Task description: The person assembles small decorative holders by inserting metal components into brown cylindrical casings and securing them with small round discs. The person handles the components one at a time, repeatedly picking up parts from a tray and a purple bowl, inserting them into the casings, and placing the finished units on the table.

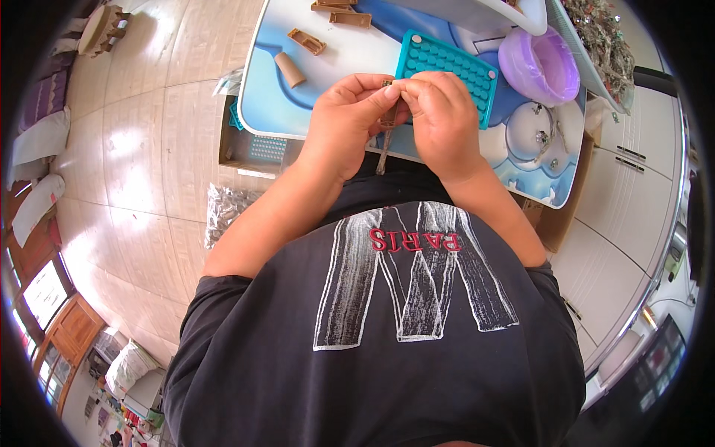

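Note:
Above the table's near edge, my left hand (339, 119) is closed round a narrow brown piece (388, 118). My right hand (448, 123) pinches at the upper end of the same piece, its fingertips touching those of the left. A thin brownish strip (383, 154) hangs below the fingers; whether it joins the piece I cannot tell. Just beyond the hands lies a teal tray (450, 68) with rows of round bumps. Left of it are a brown half-tube (290, 69), an open brown casing (307, 42) and more brown casings (350, 18).
A purple basin (514, 71) stands right of the tray, with a round clear dish (514, 145) holding small metal bits nearer me. A bin of metallic-looking pieces (596, 45) is at far right. Under the table's left side sits an open box (232, 158), near a bag of silvery parts (227, 212).

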`<state>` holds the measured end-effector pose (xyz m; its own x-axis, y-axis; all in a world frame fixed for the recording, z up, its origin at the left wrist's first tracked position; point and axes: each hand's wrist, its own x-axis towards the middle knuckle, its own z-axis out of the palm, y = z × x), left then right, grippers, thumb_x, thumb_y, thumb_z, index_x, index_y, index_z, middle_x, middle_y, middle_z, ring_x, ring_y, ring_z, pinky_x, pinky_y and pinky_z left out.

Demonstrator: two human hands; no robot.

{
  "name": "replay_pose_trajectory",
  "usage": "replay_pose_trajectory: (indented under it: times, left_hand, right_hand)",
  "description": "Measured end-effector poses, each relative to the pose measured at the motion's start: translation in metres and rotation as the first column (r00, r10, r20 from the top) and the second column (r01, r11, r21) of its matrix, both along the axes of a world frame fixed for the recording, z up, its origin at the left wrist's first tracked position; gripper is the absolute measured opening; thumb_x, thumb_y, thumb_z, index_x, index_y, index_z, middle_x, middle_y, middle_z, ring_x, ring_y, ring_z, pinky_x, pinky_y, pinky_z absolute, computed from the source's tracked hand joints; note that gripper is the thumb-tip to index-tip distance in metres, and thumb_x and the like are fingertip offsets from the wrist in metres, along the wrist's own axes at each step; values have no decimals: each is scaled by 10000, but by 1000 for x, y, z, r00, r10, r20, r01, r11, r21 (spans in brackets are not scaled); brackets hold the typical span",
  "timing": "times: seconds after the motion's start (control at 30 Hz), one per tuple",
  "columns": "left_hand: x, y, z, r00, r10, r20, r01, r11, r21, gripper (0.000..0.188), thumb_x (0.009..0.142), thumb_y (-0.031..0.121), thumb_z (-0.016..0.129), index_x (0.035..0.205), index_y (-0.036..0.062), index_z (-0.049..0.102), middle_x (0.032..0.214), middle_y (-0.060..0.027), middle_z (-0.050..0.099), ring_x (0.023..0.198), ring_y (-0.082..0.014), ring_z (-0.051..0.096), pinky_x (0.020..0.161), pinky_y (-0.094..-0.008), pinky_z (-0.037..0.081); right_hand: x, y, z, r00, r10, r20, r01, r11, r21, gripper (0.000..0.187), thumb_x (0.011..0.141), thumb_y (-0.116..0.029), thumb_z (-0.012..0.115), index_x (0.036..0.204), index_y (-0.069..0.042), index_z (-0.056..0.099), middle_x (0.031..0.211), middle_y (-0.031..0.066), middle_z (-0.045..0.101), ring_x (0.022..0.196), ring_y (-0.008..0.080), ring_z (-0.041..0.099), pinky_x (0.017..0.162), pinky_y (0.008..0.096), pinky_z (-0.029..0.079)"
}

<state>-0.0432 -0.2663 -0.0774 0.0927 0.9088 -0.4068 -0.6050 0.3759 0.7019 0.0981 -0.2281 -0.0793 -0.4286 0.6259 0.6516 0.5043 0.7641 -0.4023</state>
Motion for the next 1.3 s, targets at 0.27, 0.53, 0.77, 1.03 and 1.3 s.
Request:
replay_pose_trajectory:
  times: [0.27,0.53,0.77,1.03,1.3]
  left_hand:
    - [-9,-5,0,999,-18,35,17,1000,13,196,917,143,526,1032,-13,557,954,-132,636,836,-195,642,785,-305,522]
    - [-8,-6,9,996,-27,88,23,999,44,245,927,159,511,1092,-20,543,1014,-155,626,902,-209,635,821,-326,524]
    - [-10,-6,10,996,-41,77,37,998,55,240,933,160,499,1087,-20,532,1012,-148,622,913,-215,633,832,-331,522]
    - [9,-4,18,996,-82,-34,84,993,79,229,932,164,505,1077,-12,523,1006,-143,622,910,-218,632,828,-333,518]
    - [28,-9,30,964,-201,-175,235,951,201,224,935,151,496,1098,-3,512,1042,-150,616,939,-220,626,845,-321,501]
  right_hand:
    - [-13,48,28,998,-54,27,56,995,-86,127,777,-106,632,877,-29,621,784,97,607,723,246,583,644,326,464]
    - [-44,87,13,910,-61,410,142,975,-169,196,790,-209,593,918,-62,609,859,142,614,841,324,590,751,423,468]
    - [14,48,37,993,-78,-91,36,918,-395,103,830,-103,606,893,-24,625,754,50,599,678,135,557,632,269,442]
    - [156,-11,45,957,-287,-32,24,187,-982,135,843,-151,578,868,-21,608,688,-10,555,559,36,448,480,181,343]
    - [166,5,28,909,-363,203,230,31,-973,244,856,-278,569,905,-40,589,640,8,545,506,47,458,430,180,329]
